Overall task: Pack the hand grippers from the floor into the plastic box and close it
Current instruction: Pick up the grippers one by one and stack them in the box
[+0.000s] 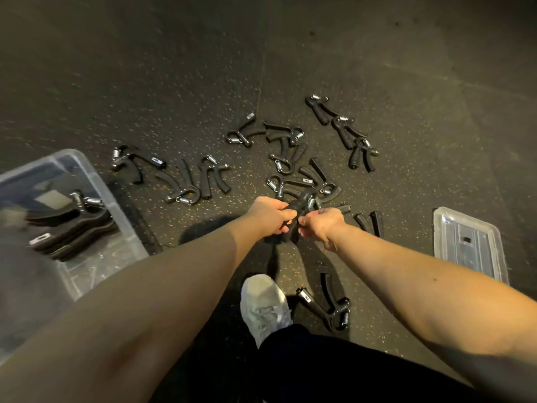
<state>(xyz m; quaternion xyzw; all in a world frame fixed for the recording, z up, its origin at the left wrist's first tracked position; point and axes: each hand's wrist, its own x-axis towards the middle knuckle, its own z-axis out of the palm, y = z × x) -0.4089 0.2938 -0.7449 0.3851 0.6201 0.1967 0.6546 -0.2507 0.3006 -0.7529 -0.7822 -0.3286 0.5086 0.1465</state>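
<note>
Both arms reach forward and down over the speckled dark floor point(377, 82). The left hand point(268, 213) and the right hand point(321, 223) meet in the middle of the scene around one black hand gripper point(302, 203), raised just above the pile. The fingers point(283, 215) of the left hand are curled round one handle, and those of the right hand pinch the other side near its steel spring, so both hands are closed on the same gripper.

Many more hand grippers lie scattered on the floor: a loose cluster point(290, 158) just beyond the hands, a row of three point(345, 132) farther right, several point(186, 178) to the left near the box, two handles point(369, 222) just right of the right hand, and a single one point(328, 301) near, beside a white shoe point(264, 306).

The clear plastic box point(96, 181) stands at the left edge, open, with a few grippers stacked flat inside point(69, 225). Its clear lid point(470, 245) lies flat on the floor at the right, well apart from the box. A dark trouser leg point(334, 370) fills the near bottom edge
</note>
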